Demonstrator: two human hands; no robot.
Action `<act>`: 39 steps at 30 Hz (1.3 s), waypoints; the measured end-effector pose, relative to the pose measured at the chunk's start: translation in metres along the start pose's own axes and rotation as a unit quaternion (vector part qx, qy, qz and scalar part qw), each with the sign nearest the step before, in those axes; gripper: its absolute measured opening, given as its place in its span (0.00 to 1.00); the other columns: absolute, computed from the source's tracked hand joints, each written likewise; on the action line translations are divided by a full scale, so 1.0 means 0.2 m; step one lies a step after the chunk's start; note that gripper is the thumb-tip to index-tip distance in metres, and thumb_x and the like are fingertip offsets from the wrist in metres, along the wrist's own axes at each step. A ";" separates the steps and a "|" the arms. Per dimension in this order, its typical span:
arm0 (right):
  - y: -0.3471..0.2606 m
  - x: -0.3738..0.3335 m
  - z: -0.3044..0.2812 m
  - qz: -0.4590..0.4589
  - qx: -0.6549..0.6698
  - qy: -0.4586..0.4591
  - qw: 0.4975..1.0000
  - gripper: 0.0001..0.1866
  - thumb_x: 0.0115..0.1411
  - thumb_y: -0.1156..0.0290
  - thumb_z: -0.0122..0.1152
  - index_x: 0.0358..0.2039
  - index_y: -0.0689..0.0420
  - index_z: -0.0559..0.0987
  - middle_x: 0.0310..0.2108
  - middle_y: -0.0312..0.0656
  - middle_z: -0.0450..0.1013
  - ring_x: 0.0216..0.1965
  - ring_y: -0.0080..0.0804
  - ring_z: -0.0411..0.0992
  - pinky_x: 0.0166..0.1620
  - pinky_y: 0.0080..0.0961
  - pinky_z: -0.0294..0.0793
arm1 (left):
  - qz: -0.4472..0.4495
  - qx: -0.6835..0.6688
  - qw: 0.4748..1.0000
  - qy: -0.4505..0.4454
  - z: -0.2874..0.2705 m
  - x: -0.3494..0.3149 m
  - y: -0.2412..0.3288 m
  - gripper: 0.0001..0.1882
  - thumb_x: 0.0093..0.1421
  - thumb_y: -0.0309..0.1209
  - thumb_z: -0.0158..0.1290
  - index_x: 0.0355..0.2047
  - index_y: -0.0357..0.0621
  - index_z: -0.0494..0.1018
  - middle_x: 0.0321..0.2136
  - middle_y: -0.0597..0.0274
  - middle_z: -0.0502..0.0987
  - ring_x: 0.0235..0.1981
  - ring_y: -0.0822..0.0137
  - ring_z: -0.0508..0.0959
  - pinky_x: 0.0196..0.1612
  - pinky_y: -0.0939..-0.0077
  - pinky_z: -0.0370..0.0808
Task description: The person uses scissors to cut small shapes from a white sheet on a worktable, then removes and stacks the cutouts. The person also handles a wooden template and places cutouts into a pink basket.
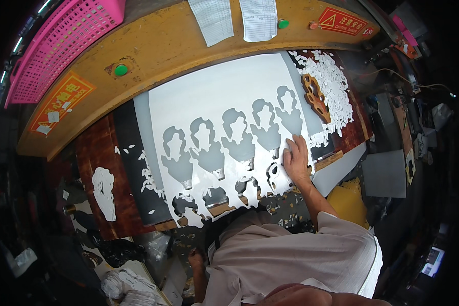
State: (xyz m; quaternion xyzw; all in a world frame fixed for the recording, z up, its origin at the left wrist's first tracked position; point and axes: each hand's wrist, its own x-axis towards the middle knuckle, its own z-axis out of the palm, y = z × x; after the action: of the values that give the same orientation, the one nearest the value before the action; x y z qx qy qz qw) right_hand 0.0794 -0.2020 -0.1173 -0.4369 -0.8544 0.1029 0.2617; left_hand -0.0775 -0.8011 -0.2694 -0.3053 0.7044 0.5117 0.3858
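Fingers spread and lying flat, the right hand [295, 159] is pressing on the lower right part of the white die-cut sheet [214, 107], which is filling the centre of the frame on the dark press bed [99, 153]. The left hand [196, 257] is hanging low near the bottom edge; its fingers cannot be made out. The sheet is looking thin, light and floppy, its narrow bridges between cut-outs likely tearing easily, so gripping an uncut margin seems safest.

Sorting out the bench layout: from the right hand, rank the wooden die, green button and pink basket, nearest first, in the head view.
From the right hand:
1. Wooden die, just up and right.
2. Green button, upper left on the yellow edge.
3. Pink basket, far top-left corner.
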 end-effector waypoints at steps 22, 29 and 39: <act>-0.01 0.00 -0.01 0.002 -0.003 0.002 1.000 0.19 0.64 0.70 0.58 0.55 0.59 0.80 0.62 0.55 0.70 0.67 0.63 0.62 0.69 0.53 0.60 | 0.068 0.080 0.994 0.042 0.16 -0.18 0.23 0.09 0.65 0.18 0.57 0.27 0.42 0.75 0.31 0.66 0.80 0.34 0.73 0.79 0.46 0.79 0.76; -0.02 0.01 -0.02 -0.002 -0.003 0.009 1.000 0.19 0.63 0.71 0.58 0.54 0.60 0.80 0.62 0.56 0.70 0.66 0.64 0.63 0.69 0.54 0.61 | 0.042 -0.034 0.998 0.015 0.16 -0.21 0.27 0.06 0.64 0.17 0.57 0.31 0.40 0.77 0.32 0.64 0.81 0.36 0.71 0.80 0.47 0.79 0.77; 0.32 0.06 0.16 -0.022 -0.036 -0.110 0.993 0.26 0.71 0.71 0.54 0.66 0.70 0.66 0.66 0.57 0.67 0.66 0.51 0.66 0.70 0.41 0.62 | 0.248 0.267 0.927 0.085 0.11 -0.12 -0.12 0.22 0.56 0.22 0.54 0.52 0.43 0.82 0.50 0.50 0.84 0.53 0.55 0.82 0.60 0.64 0.77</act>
State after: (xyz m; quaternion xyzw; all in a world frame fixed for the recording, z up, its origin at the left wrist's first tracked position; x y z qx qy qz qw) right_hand 0.1019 -0.1526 -0.1656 -0.4132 -0.8906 0.1132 0.1526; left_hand -0.0400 -0.7866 -0.2638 -0.0489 0.8984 0.3561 0.2522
